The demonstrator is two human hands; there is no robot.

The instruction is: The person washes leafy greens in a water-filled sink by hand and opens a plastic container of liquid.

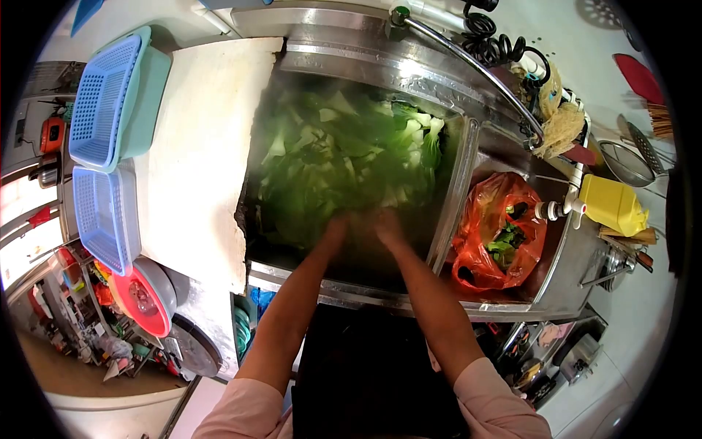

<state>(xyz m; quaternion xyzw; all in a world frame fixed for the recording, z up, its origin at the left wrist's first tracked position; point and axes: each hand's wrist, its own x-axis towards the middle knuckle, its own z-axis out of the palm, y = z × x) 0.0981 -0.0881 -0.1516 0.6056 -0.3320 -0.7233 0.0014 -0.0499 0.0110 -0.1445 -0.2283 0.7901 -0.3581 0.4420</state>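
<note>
Both my arms reach down into a large steel sink basin [453,175] full of murky water. Leafy greens [322,161] float and lie under the surface, with pale stems showing at the right. My left hand [338,225] is sunk in the water near the basin's front side, its fingers hidden. Close beside it on the right, my right hand [386,219] is also under the water by some pale stems, its fingers blurred by the cloudy water. What either hand touches cannot be made out.
A white board [197,154] covers the counter left of the basin, beside blue baskets [106,102]. A smaller basin at the right holds a red plastic bag [482,234] with greens. A curved faucet [475,66] arches above; a yellow jug [610,205] stands far right.
</note>
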